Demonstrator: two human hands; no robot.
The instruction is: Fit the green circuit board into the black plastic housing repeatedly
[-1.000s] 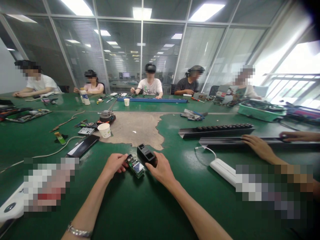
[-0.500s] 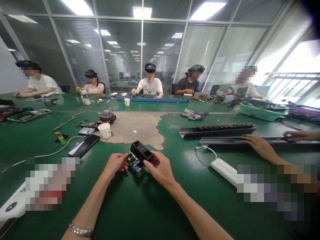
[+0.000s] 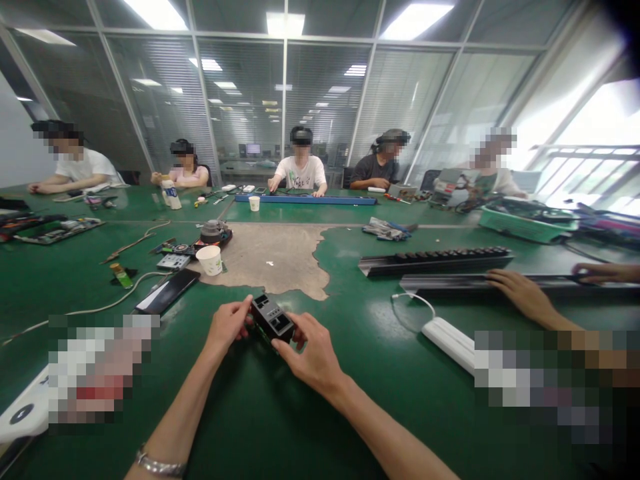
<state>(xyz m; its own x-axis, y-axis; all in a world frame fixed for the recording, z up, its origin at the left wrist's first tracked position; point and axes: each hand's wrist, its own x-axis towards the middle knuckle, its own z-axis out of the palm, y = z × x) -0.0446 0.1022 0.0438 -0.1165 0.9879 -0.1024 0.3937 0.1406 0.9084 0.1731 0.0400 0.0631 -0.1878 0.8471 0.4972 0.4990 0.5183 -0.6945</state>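
Both my hands meet at the table's near middle. A black plastic housing (image 3: 273,319) with rectangular openings in its top lies over a small green circuit board (image 3: 259,327), which shows only at the housing's left edge. The rest of the board is hidden. My left hand (image 3: 229,327) grips the board and presses against the housing's left end. My right hand (image 3: 311,350) wraps the housing's right side, with its fingers along the near edge. A metal bracelet (image 3: 160,463) circles my left wrist.
A paper cup (image 3: 210,261) and a black tablet (image 3: 167,291) stand to the left. A white power strip (image 3: 447,340) lies to the right. A co-worker's hands (image 3: 520,295) rest on a long black rail (image 3: 475,283). Several seated people work around the green table (image 3: 345,407).
The black housing has moved from beside the circuit board to lying over it, turned at an angle. My hands have drawn closer together around both parts.
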